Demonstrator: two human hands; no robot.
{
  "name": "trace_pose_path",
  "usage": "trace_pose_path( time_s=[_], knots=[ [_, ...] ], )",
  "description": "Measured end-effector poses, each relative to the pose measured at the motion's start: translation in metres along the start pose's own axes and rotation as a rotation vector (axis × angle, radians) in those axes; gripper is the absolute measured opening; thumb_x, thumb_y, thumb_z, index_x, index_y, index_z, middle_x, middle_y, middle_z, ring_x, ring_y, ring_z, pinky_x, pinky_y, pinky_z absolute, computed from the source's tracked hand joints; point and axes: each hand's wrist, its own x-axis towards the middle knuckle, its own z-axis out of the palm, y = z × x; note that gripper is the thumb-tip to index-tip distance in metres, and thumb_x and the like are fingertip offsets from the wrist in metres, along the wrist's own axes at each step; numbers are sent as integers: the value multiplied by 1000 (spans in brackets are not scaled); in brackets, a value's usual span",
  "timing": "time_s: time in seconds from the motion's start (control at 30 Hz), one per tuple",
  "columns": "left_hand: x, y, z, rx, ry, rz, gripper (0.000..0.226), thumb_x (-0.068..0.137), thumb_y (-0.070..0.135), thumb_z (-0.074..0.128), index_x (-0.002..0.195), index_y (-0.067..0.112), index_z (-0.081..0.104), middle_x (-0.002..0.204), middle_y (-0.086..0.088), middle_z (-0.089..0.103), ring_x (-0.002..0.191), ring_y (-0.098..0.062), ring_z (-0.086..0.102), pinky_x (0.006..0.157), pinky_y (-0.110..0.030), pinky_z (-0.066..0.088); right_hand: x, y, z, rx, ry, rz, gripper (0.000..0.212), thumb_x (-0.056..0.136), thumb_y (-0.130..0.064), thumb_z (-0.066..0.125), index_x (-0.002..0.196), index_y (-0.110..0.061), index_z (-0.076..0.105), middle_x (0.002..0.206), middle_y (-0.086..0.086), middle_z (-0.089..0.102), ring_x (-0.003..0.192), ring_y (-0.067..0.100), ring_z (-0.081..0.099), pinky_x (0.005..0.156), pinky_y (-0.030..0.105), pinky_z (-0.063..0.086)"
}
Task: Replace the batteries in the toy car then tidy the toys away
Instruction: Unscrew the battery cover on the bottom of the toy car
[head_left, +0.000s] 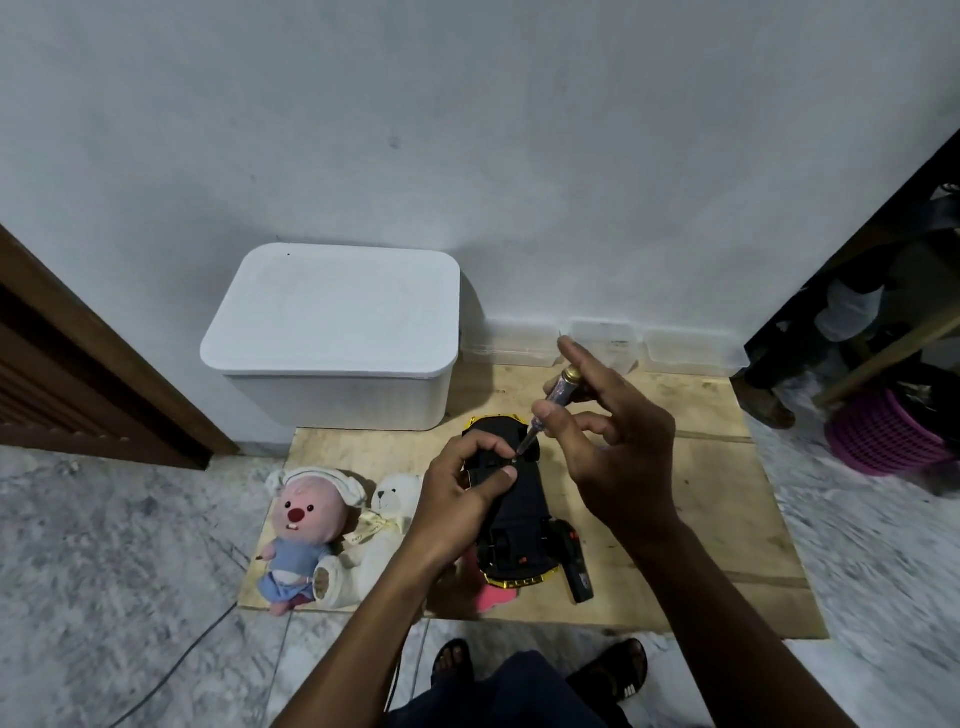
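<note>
A black toy car (514, 519) with gold trim lies upside down above a plywood board (701, 499). My left hand (462, 499) grips its side near the front. My right hand (608, 441) pinches a screwdriver (550, 405) with a brass cap, and the tip touches a screw on the car's underside. A black remote control (574, 561) lies to the right of the car. On the board's left lie a pink plush doll (301, 530) in blue clothes and a white teddy bear (384, 530). Something pink (493, 597) shows under the car's rear.
A white lidded storage box (337, 332) stands against the wall behind the board. Clear plastic containers (602, 345) line the wall to its right. A purple basket (883, 436) sits at the right, a wooden door (78, 374) at the left. My sandalled feet (613, 670) are below.
</note>
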Motion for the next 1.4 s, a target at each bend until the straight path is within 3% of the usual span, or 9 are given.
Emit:
trace_pose_path(
  time_s=[0.13,0.3,0.47,0.73,0.93,1.07,1.17,1.3,1.4],
  knots=[
    [1,-1,-1,-23,-5,3,13,82,10,70,86,23,67,108,-4,64,105,-33,61,74,-37,57,-1,0,1,-6,-27,33,57,86,-1,70,135,-25,52,104,1,71,93,11,72,64,28,63],
    [-1,0,1,-47,-5,4,12,80,11,69,86,21,67,108,-5,64,104,-31,62,73,-33,56,-2,1,0,-66,12,-24,50,80,-5,80,125,-13,61,99,7,64,86,17,66,58,24,60],
    [-2,-2,-1,-34,1,13,18,86,0,68,87,18,67,107,-7,64,101,-27,62,71,-25,53,-6,-2,-1,-21,-43,73,65,87,-2,69,142,-27,47,104,1,70,94,13,71,66,29,62],
    [-3,0,1,-52,9,15,16,86,-2,67,88,14,66,106,-6,65,98,-24,63,72,-30,57,-7,-8,-2,-73,-16,9,51,82,-8,78,128,-22,60,99,4,65,88,13,66,59,25,60],
    [-6,-2,1,-49,4,11,20,86,-2,68,84,18,67,101,0,66,94,-19,62,75,-34,55,-11,-5,-2,-71,-17,18,61,88,0,67,143,-18,47,102,4,68,90,16,68,64,25,61],
    [-7,-3,0,-41,3,22,20,85,-1,68,84,19,67,101,-2,66,95,-22,62,78,-39,56,-12,-9,-3,-48,-6,0,49,84,1,73,129,-12,60,102,3,66,90,10,66,61,23,60],
    [-7,-4,0,-40,5,20,21,85,-1,68,84,20,67,101,-2,66,94,-20,62,77,-37,55,-14,-11,-2,-39,-24,-41,44,82,0,77,123,-10,64,99,4,62,87,14,64,58,25,59],
    [-4,-5,-1,-30,6,3,21,85,-1,67,83,20,67,100,-3,66,92,-21,62,76,-37,54,-16,-7,2,-11,-53,-36,46,87,3,70,129,-13,61,99,4,63,89,17,63,56,33,59],
    [-2,-4,0,-37,11,-9,20,85,-2,66,84,18,67,99,-4,65,88,-18,62,70,-28,54,-16,-5,4,-2,-42,-9,46,88,2,69,130,-13,61,102,2,64,92,15,63,57,33,60]
  ],
)
